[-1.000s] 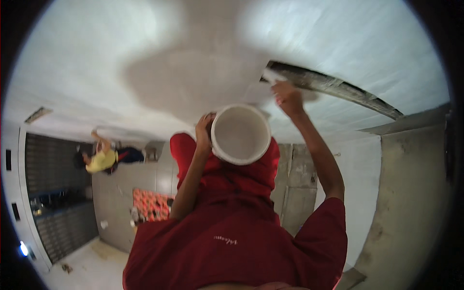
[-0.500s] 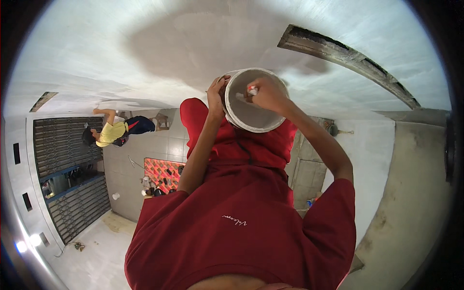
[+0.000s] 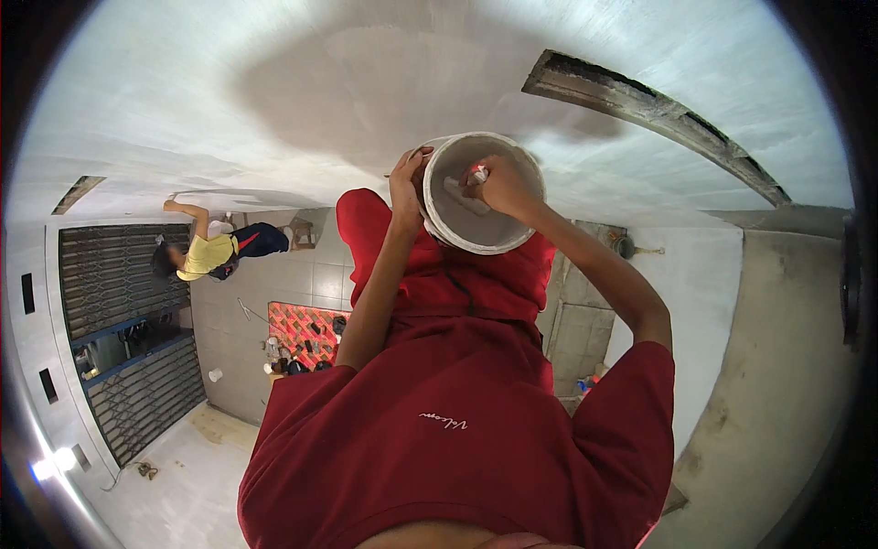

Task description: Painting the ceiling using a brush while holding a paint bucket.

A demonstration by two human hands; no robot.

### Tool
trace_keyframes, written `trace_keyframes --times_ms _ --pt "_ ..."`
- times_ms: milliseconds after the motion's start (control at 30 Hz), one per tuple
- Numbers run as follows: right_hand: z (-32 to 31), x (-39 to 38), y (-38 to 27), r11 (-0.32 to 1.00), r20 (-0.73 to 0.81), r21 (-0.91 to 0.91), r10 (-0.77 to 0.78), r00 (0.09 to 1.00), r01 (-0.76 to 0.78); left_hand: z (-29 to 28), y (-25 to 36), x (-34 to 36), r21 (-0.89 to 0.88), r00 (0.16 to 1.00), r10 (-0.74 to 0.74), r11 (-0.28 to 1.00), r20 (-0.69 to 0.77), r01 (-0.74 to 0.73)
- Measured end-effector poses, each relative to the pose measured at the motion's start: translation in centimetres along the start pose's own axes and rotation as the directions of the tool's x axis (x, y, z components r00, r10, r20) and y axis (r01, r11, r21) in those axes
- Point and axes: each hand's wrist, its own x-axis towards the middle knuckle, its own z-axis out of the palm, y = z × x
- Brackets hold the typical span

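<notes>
A white bucket [image 3: 439,221] is tilted in front of my thighs, its mouth facing up toward me. My left hand [image 3: 404,188] is closed on the bucket's left side near the rim, and a thin pale strip shows by its fingers. Inside the mouth, my right hand [image 3: 498,188] grips a tool with a red-and-white end [image 3: 477,174]. A pale, wide shape [image 3: 466,199] lies beside that hand; whether it is the tool's blade or white paste, I cannot tell. The bucket's bottom is partly hidden by my right hand.
A pale plastered wall [image 3: 347,82] is ahead, with a long dark slot [image 3: 640,105] at right. Far left, a person in a yellow shirt [image 3: 210,256] reaches to the wall beside a folding metal gate [image 3: 119,274]. Small items lie on a red patterned mat [image 3: 297,329].
My right hand has shifted slightly inside the bucket, and more of the pale shape beside it shows. The bucket and my left hand have barely moved.
</notes>
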Motion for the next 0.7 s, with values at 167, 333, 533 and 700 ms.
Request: trace_keyframes --times_ms 167,333,533,700 --pt "-3.9 -1.0 -3.5 0.99 0.115 0.14 -0.015 0.993 -0.001 -0.8 -0.2 0.4 -0.049 1.0 -0.006 0.999 -0.013 0.005" --pt "-9.4 -5.2 -3.9 0.884 -0.008 0.457 0.118 0.993 -0.101 -0.7 -0.2 0.2 -0.037 1.0 -0.002 0.999 -0.006 0.002" --pt "-8.4 -8.9 3.9 0.181 -0.006 0.983 0.193 0.981 -0.029 -0.3 0.3 -0.5 -0.017 1.0 -0.017 1.0 0.0 0.017" --pt "-5.6 -8.8 5.3 -0.336 -0.002 0.942 0.048 0.999 0.019 -0.8 0.0 0.1 0.033 1.0 0.009 0.999 -0.023 -0.008"
